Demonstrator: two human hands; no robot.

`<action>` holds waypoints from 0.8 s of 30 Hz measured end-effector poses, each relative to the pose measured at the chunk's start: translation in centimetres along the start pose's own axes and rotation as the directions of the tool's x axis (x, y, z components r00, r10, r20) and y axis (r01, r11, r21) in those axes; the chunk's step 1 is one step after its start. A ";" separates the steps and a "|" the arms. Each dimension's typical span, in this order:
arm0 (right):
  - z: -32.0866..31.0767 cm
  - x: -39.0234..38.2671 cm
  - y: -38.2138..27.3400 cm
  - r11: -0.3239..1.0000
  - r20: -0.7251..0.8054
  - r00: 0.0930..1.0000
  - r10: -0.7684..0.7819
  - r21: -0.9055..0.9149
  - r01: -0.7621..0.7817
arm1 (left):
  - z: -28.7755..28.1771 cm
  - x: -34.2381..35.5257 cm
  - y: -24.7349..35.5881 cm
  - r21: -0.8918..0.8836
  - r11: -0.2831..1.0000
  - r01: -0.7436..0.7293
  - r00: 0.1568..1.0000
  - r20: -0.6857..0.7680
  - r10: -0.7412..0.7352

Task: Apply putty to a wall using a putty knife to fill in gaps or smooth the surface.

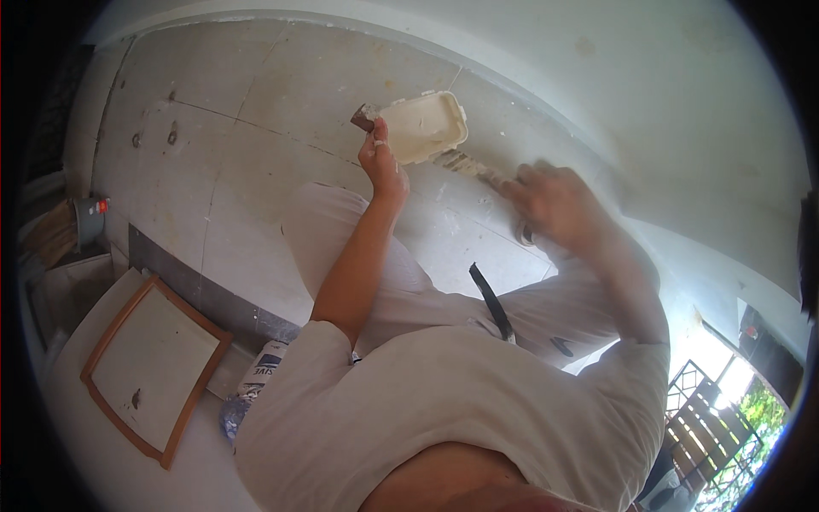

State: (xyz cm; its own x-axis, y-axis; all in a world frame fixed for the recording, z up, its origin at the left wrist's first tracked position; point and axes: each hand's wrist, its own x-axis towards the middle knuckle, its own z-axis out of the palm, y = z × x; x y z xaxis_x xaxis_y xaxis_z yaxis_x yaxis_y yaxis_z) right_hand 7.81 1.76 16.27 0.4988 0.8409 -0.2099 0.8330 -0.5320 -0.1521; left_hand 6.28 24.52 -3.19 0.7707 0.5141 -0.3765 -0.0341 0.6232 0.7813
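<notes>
My left hand (384, 166) is closed on a short brown handle (363, 119) with whitish paste at its end; what the handle belongs to is hidden. Right beside those fingers is a shallow cream plastic tub (462, 109) with smooth off-white paste in it. Whether the hand also grips the tub's edge is unclear. My right hand (550, 200), smeared by motion, is close to the wall and closed on a paste-covered putty knife (461, 162). Its blade points toward the tub's lower right corner.
Large grey floor tiles (256, 171) meet a pale wall (682, 111) on the right. My bent legs (392, 264) are below my hands. A wood-framed panel (153, 367), a printed bag (260, 371) and a grey bucket (90, 220) are at left. Slatted wooden furniture (704, 427) stands lower right.
</notes>
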 end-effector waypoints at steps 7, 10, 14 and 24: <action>-0.2 1.4 3.0 0.921 -0.254 0.934 0.252 0.360 -0.150 | 0.4 0.4 0.5 -0.026 0.999 0.033 0.996 0.080 -0.031; -0.7 1.6 2.8 0.860 -0.187 0.913 0.364 0.445 -0.251 | 0.7 0.1 0.9 -0.024 0.998 0.050 0.996 0.076 -0.048; -0.7 1.7 2.8 0.826 -0.202 0.893 0.401 0.501 -0.258 | 0.4 0.3 0.8 0.012 1.000 0.015 0.997 0.071 -0.016; -1.3 2.7 3.1 0.518 -0.131 0.776 0.617 0.810 -0.275 | 0.3 0.7 0.8 -0.002 0.996 0.084 0.978 0.193 -0.082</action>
State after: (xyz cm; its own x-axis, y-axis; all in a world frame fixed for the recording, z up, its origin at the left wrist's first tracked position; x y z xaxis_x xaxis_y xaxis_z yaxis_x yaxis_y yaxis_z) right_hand 12.07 2.47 16.46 0.9326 0.3367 -0.1299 0.1001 -0.5873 -0.8032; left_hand 7.01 25.25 -2.70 0.8790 0.3379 -0.3365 0.0294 0.6658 0.7455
